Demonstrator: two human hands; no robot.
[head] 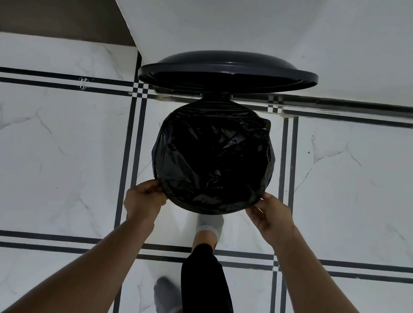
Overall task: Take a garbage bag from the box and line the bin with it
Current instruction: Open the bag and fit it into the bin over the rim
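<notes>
bin: round pedal bin (156, 167) on the tiled floor, pretty much dead centre, right up against the white wall. You barely see the bin itself, the bag covers nearly all of it.
lid: dark domed lid (228, 72) flipped up at the back, leaning toward the wall.
garbage bag: black garbage bag (213, 157) is already inside the bin, its edge folded over the rim all the way round, crinkly and sagging down into the middle.
left hand: left hand (145, 198) at the near-left of the rim, fingers curled and pinching the bag's folded edge.
right hand: right hand (273, 215) at the near-right of the rim, same deal, fingers pinching the plastic there.
feet: one grey-socked foot (210, 224) tucked right under the bin's near edge, can't tell if it's on a pedal. Other foot (167, 299) further back on the floor.
floor: white marble-look tiles (53, 145) with black double stripes.
</notes>
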